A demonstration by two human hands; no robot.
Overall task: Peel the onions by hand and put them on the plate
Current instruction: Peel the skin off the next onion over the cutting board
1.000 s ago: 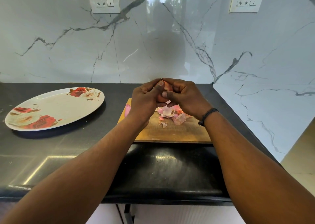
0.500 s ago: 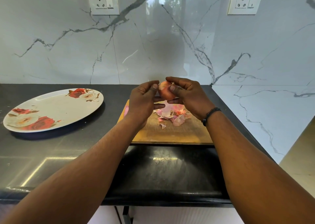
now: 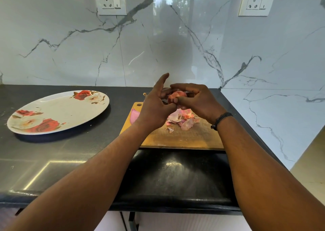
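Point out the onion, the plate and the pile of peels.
onion (image 3: 176, 95), head view, on the pink flesh showing between the fingers.
plate (image 3: 58, 110), head view, on the bare white middle.
peels (image 3: 181, 119), head view, on the pale skins lying on the board.

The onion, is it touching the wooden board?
Apart. The head view shows the onion held up in the right hand, with loose peels and bare cutting board visible below it.

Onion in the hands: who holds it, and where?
The right hand grips the onion round its body; the left hand pinches its lower edge.
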